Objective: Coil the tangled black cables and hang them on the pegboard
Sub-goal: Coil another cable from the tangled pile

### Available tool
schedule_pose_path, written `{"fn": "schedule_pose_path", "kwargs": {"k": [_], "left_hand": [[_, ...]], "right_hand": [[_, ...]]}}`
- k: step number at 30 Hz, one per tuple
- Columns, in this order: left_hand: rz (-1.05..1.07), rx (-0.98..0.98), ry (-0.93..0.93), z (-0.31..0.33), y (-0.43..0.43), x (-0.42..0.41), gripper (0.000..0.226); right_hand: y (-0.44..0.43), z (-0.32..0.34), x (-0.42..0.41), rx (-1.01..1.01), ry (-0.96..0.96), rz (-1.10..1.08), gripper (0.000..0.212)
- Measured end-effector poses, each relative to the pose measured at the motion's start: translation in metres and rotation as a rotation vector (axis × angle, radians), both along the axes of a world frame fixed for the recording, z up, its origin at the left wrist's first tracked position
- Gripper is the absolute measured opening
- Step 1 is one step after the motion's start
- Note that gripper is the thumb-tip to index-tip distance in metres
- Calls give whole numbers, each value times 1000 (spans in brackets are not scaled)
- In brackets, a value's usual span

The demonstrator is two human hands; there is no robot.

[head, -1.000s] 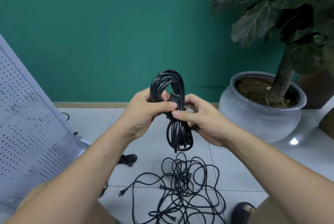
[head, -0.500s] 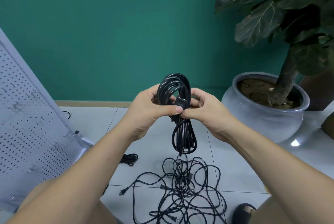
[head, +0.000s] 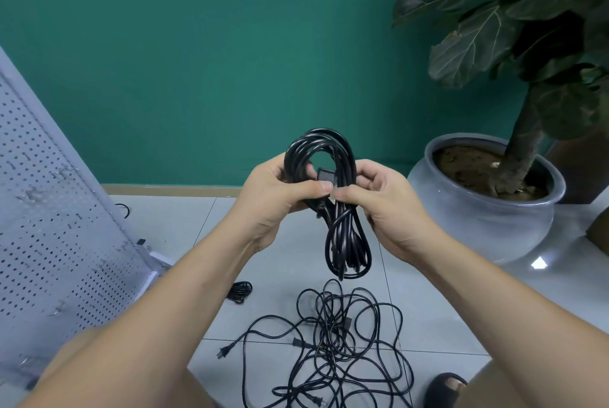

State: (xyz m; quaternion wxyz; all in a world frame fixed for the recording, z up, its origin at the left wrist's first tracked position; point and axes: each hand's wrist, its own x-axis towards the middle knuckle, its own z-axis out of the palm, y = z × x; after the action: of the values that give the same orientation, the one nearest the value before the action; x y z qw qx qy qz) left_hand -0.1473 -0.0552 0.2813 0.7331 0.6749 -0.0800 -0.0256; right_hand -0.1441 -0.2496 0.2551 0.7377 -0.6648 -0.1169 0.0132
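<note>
no readable text, no labels, no brands, no numbers (cables and pegboard unmarked)

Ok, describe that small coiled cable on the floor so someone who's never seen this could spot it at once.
Start at the grey pegboard leaning on the left. Past its bottom right corner, on the pale floor tiles, lies the small coiled cable. Unlike the big loose tangle sprawled to its right and the long bundle raised above that, it is a tight bunch lying alone.

Room with tiled floor (head: 184, 243), potted plant (head: 484, 220), pegboard (head: 49, 210)
</note>
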Motion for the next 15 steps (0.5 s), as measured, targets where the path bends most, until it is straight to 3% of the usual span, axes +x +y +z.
{"fn": "schedule_pose_path", "kwargs": {"k": [8,15], "left_hand": [[107,57,-23,-22,-5,8,24],[5,108,-59,-32,-10,5,10]], "right_hand": [[-2,4,-5,-383,-169,-197,27],[-15,11,-4,-304,-75,-201,19]]}}
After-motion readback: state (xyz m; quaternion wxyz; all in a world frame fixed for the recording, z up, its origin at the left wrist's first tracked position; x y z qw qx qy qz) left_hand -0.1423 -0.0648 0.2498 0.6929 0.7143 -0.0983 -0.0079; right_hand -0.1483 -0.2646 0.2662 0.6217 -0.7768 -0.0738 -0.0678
